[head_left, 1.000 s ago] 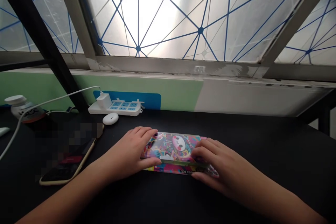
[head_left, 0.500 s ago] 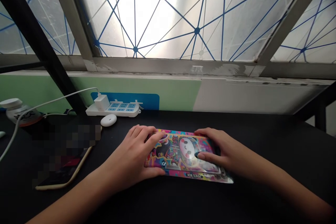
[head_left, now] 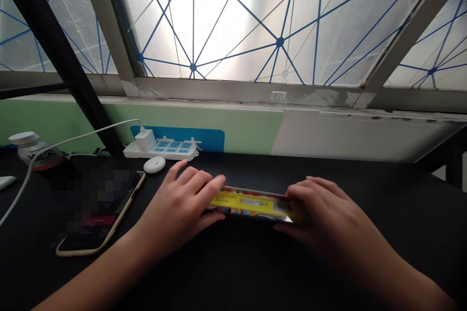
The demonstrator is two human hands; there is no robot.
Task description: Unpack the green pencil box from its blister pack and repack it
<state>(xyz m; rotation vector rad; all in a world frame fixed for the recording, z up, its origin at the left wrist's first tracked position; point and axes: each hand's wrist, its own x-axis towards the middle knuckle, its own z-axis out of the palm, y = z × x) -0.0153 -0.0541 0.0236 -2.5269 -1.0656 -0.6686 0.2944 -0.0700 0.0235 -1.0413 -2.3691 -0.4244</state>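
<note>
A colourful pencil box is tilted on edge between my two hands, so a narrow yellow side with small print and a barcode faces me. My left hand grips its left end, thumb below and fingers above. Round the right end, my right hand is closed, its fingertips on the upper edge and its thumb underneath. The decorated front of the box is turned out of sight. Whether the lower edge touches the black table cannot be told.
Left of my hands lies a phone in a pale case. Behind it are a round white case, a power strip with a plugged-in charger, a white cable and a white-capped bottle. A window stands behind the table.
The pencil box has turned from lying face up to standing on edge with its yellow side towards me. My right hand has shifted right and wrapped round its end.
</note>
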